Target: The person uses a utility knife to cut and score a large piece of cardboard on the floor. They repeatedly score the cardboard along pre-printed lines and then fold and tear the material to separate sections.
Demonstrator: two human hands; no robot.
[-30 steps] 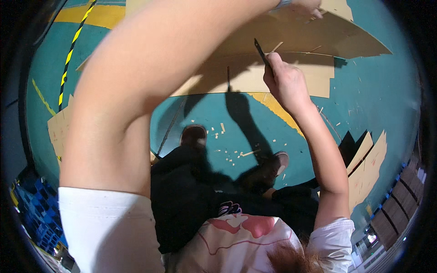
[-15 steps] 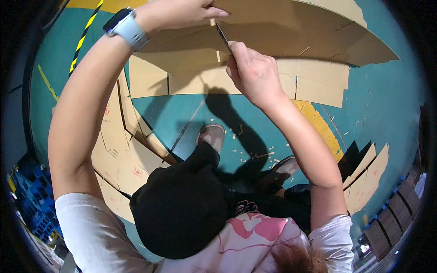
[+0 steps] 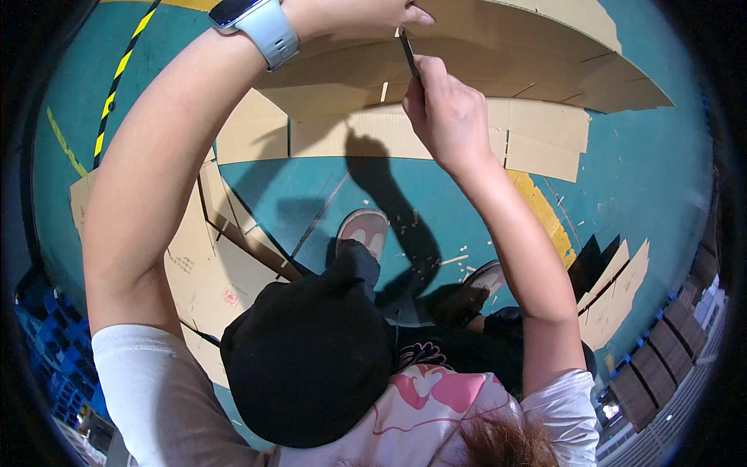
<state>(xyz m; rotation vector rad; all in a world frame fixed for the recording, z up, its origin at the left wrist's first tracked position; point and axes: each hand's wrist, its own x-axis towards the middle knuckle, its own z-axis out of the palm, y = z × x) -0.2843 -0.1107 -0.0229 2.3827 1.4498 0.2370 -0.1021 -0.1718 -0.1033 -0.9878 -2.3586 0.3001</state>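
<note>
A large brown cardboard sheet (image 3: 498, 62) stands folded in front of me, with narrow slits and a lower flap (image 3: 342, 134) lying on the floor. My right hand (image 3: 455, 113) is closed round a slim dark knife (image 3: 408, 53), its tip up against the cardboard. At the top edge of the picture, my left hand (image 3: 366, 14) is close above that tip. Its fingers look curled in, partly cut off by the picture's edge, and what they hold cannot be made out. A small pale strip (image 3: 384, 92) sticks out of a slit below.
More cut cardboard (image 3: 210, 268) lies at my left, and another piece (image 3: 616, 296) stands at my right. Small cardboard scraps (image 3: 455, 259) litter the green floor around my shoes (image 3: 363, 232). Black-and-yellow tape (image 3: 117, 86) runs along the floor on the left.
Both hands have shifted a little to the right and upward along the cardboard, knife included. The view has moved slightly too.
</note>
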